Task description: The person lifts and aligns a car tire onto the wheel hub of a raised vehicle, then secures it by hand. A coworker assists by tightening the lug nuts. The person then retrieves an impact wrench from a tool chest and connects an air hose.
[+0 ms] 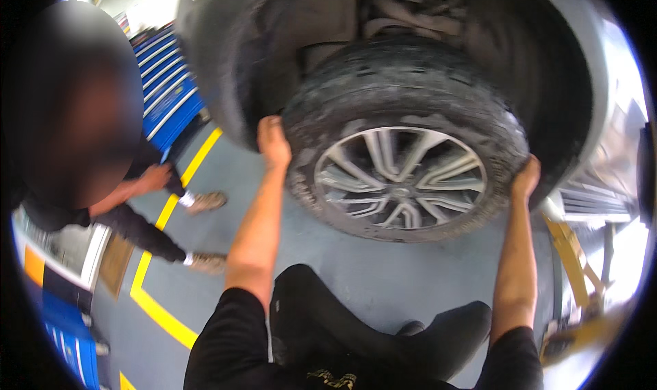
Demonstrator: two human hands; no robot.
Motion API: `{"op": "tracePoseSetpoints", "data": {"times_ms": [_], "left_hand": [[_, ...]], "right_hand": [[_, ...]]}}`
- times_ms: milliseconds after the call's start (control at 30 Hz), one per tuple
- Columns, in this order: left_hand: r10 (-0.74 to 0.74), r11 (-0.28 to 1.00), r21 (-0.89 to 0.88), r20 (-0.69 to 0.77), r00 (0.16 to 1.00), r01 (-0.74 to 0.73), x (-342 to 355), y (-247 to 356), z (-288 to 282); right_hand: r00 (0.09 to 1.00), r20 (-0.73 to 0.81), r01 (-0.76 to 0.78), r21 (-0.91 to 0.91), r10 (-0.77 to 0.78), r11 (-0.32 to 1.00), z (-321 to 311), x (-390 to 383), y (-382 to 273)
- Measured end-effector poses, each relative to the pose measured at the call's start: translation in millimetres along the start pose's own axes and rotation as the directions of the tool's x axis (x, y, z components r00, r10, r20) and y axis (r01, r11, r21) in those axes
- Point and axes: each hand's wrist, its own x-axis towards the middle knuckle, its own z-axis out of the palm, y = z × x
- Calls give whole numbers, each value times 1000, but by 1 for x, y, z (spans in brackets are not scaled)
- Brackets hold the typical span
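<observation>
Because the wheel (402,164) joins a thick rubber tyre (404,95) with a metal rim (438,179), I judge that it is heavy, stiff and not fragile, though the spokes could perhaps be scratched. It is between the two hands, partly inside the wheel arch (226,68); whether it is fixed at the hub, I cannot tell. The left hand (274,145) holds the tyre at its left side, and the right hand (525,178) holds it at the opposite side, a little lower in the view. The hands are wide apart from each other, and most fingers are hidden, so their exact curl is not clear. These two sides seem a good place to hold, since the tread should give friction; the dusty sidewall may be more slippery.

Below the hands is a smooth grey floor (328,263), with the person's dark-clothed knees (301,308) above it. To the left of the left hand, a yellow line (161,219) crosses the floor, and a co-worker (82,136) in dark clothes is near it. Farther beyond, up and left, is a blue drawer cabinet (164,92). Lower than the right hand, and to its right, is a yellow metal frame (573,263).
</observation>
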Motion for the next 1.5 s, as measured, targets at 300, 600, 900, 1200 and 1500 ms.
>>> {"op": "tracePoseSetpoints", "data": {"times_ms": [300, 600, 900, 1200, 1500], "left_hand": [[-97, 994, -42, 16, 995, 97, 2, 0, 1], [-149, 986, -62, 43, 988, 152, 1, 1, 0], [43, 994, 99, -1, 999, -43, 3, -17, -17], [-142, 990, 16, 3, 990, 142, 7, 15, -2], [-121, 992, -21, 8, 993, 121, 5, 5, -14]], "right_hand": [[991, -90, -95, 64, 101, 993, -30, 76, -140], [597, 787, 474, -191, -154, 860, 96, 224, -315], [579, 813, 411, -223, -64, 884, 71, 198, -321], [932, 359, -9, -125, 54, 992, -49, 61, 59], [533, 405, -846, 264, 743, 463, -46, -63, 21]]}}
